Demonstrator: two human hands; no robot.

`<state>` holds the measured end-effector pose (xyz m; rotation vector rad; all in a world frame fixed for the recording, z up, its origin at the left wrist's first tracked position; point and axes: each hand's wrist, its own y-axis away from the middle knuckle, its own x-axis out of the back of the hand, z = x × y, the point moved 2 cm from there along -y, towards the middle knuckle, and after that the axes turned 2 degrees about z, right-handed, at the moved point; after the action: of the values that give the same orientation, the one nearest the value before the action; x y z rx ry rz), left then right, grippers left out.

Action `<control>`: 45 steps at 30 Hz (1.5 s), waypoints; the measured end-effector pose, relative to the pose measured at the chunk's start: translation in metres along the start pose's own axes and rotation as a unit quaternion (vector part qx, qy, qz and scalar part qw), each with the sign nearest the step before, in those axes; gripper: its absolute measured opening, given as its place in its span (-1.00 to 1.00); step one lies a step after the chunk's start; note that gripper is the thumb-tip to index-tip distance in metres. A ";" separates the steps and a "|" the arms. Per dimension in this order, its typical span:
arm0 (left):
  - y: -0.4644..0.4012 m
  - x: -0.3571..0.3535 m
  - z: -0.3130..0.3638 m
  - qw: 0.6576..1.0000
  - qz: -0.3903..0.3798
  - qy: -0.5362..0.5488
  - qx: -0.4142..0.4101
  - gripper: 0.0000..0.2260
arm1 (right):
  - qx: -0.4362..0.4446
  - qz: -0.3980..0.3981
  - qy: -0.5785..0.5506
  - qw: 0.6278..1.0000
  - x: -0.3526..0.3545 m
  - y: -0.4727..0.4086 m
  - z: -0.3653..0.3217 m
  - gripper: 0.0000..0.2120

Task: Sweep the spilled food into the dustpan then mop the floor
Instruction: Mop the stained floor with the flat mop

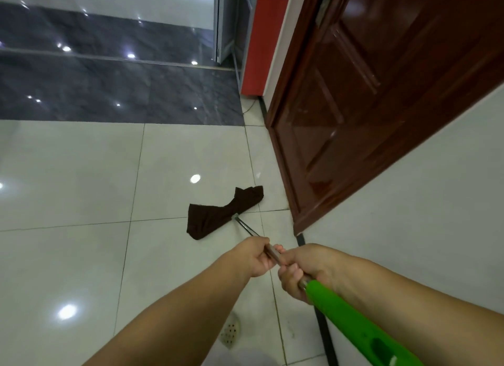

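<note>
Both hands grip the mop pole, cloth head on the tiles near the door.

From the head view: the left hand (255, 256) curls its fingers round the thin metal pole (246, 226), and the right hand (301, 267) wraps it just behind, at the smooth green handle (351, 322). The dark, limp cloth (222, 211) lies flat on glossy white tiles (68, 174) at 12 o'clock from the hands, the brown panelled door (368, 106) at 2 o'clock. Both forearms reach forward.

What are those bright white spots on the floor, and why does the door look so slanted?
Head view: the spots are lamp glare on the glossy floor tiles; the wide-angle lens tilts the wooden door. The dark mop cloth looks sharp, and both hands, left hand and right hand, show little blur.
</note>
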<state>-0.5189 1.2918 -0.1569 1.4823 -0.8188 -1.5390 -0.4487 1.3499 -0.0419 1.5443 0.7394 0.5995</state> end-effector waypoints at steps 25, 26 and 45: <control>0.135 0.263 0.023 0.947 0.057 0.263 -0.173 -0.86 | 0.001 -0.097 0.331 0.938 -0.213 0.026 0.139 -0.81; 0.142 0.274 0.022 0.941 0.061 0.278 -0.184 -0.85 | 0.004 -0.104 0.341 0.934 -0.222 0.027 0.147 -0.79; 0.289 0.460 -0.051 0.788 0.131 0.495 -0.343 -0.73 | -0.085 -0.248 0.549 0.793 -0.356 0.053 0.302 -0.73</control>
<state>-0.4150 0.7578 -0.1131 1.2637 0.1753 -0.5376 -0.4524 0.8810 -0.0046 0.6400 1.8365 1.1191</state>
